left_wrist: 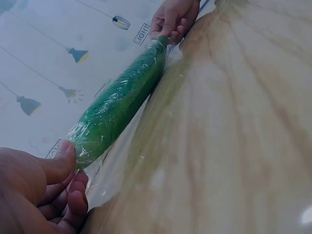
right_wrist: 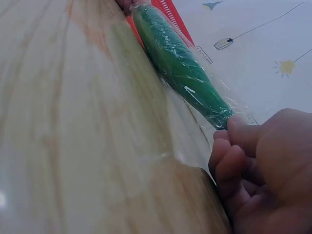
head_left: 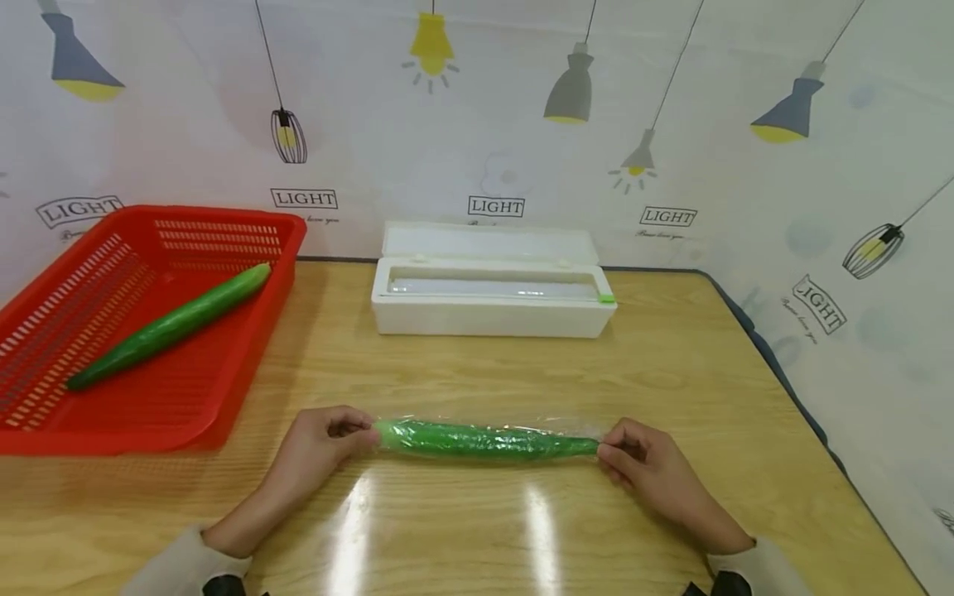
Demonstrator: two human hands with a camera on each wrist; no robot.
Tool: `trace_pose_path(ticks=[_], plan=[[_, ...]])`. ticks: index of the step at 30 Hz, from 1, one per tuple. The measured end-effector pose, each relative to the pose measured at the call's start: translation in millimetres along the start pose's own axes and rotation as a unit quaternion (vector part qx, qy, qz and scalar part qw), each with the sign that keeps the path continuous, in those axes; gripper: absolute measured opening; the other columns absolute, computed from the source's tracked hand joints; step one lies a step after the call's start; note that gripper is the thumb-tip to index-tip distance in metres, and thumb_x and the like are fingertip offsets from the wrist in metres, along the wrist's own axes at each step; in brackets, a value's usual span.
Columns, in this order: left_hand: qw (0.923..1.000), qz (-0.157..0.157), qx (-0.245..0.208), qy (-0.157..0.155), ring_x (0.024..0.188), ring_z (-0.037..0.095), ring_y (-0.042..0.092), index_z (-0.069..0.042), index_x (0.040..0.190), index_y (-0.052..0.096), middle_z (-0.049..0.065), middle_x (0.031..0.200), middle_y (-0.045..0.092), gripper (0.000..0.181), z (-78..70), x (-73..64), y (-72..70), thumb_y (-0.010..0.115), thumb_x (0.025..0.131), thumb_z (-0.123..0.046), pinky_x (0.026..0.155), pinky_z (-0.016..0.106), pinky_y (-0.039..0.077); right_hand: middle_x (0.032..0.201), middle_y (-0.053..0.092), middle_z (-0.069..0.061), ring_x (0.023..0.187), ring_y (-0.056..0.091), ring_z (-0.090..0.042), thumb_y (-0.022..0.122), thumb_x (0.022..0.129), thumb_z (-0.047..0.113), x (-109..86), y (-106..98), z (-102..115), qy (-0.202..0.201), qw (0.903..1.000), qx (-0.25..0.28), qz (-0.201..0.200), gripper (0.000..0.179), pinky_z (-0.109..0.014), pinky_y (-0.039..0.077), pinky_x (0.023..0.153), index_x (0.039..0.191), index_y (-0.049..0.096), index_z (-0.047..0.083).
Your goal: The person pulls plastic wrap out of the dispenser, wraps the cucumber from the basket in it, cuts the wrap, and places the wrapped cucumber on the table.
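A green cucumber [head_left: 484, 441] wrapped in clear plastic film lies crosswise between my two hands, close over the table. My left hand [head_left: 320, 447] pinches the paler, thicker end between thumb and fingers. At the thin, darker end, my right hand [head_left: 652, 468] pinches the tip and the film round it. The left wrist view shows the film wrinkled and shiny along the cucumber [left_wrist: 119, 105], with the left thumb on top of the near end. Loose film sticks out past the cucumber [right_wrist: 183, 63] near the right fingertips in the right wrist view.
To the left stands a red plastic basket [head_left: 216, 406] with one unwrapped cucumber [head_left: 175, 327] in it. A white cling film box [head_left: 492, 319] with its lid raised sits at the back of the wooden table [head_left: 462, 372]. Behind it rises a wall covering printed with lamps.
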State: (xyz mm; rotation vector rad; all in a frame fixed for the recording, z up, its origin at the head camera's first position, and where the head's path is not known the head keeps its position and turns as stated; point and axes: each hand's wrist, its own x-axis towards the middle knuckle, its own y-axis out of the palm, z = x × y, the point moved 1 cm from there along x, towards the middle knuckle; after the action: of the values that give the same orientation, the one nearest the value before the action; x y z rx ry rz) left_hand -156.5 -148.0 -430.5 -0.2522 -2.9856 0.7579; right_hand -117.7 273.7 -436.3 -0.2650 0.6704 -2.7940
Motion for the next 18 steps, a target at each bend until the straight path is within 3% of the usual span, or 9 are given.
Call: trace_pose_path(ticks=[9,18], plan=[[0.9999,0.007,0.0,-0.013,0.061,0.012,0.052,-0.01,0.087,0.075,-0.002,0.068,0.064,0.017,-0.1,1.6,0.5,0.078,0.081,-0.025,0.056,0.024,0.042,0.07,0.057,-0.005,0.053,0.047,-0.014,0.056,0.097,0.012,-0.6,-1.3,0.1,0.002,0.9999,-0.011,0.01,0.009,-0.027,0.041,0.049,0.089,0.059,0.01],[0.9993,0.024,0.019,0.021,0.069,0.011,0.058,-0.009,0.086,0.074,-0.004,0.075,0.068,0.01,-1.8,0.9,-2.5,0.075,0.083,-0.019,0.061,0.024,0.045,0.069,0.055,-0.005,0.053,0.046,-0.016,0.055,0.098,0.011,-0.4,-2.1,3.7,0.0,0.9996,-0.006,0.027,0.011,-0.028,0.041,0.048,0.087,0.057,0.009]])
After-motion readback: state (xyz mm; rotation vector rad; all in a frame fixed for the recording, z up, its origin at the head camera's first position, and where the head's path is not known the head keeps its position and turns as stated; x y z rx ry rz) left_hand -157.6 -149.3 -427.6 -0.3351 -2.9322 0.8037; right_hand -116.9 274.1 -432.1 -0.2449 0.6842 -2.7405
